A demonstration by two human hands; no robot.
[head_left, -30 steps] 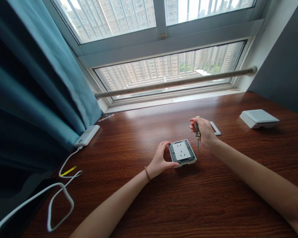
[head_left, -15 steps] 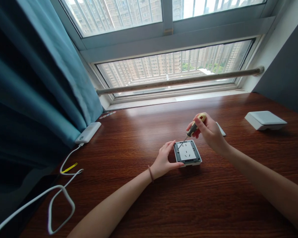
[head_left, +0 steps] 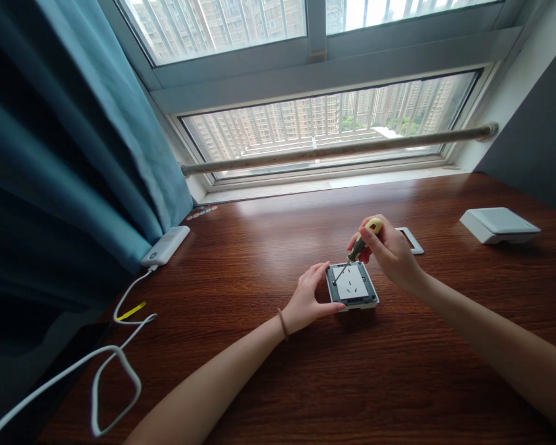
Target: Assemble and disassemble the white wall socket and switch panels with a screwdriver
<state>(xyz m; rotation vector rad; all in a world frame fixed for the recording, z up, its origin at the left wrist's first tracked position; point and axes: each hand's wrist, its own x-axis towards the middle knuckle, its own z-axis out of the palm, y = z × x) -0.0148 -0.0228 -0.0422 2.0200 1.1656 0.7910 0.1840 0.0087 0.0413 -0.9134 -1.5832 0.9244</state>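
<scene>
A square wall socket (head_left: 351, 283), with a white face and grey frame on a white back box, lies on the wooden table. My left hand (head_left: 311, 293) grips it by its left side, fingers at the far corner and thumb along the near edge. In my right hand (head_left: 383, 247) is a screwdriver (head_left: 359, 246) with a yellow and dark grey handle. It slants down to the left, and its tip meets the screw at the left of the socket's frame. Behind my right hand lies a white cover frame (head_left: 413, 241), partly hidden.
A white box-shaped unit (head_left: 499, 224) stands at the right on the table (head_left: 241, 371). At the left are a white power bank (head_left: 167, 245) with a white cable (head_left: 132, 364) and a yellow strip (head_left: 132, 311). A blue curtain (head_left: 134, 154) hangs beside the window.
My right hand and the screwdriver have dipped slightly, and the tip now sits lower on the left screw. More of the white cover frame shows. My left hand keeps its hold.
</scene>
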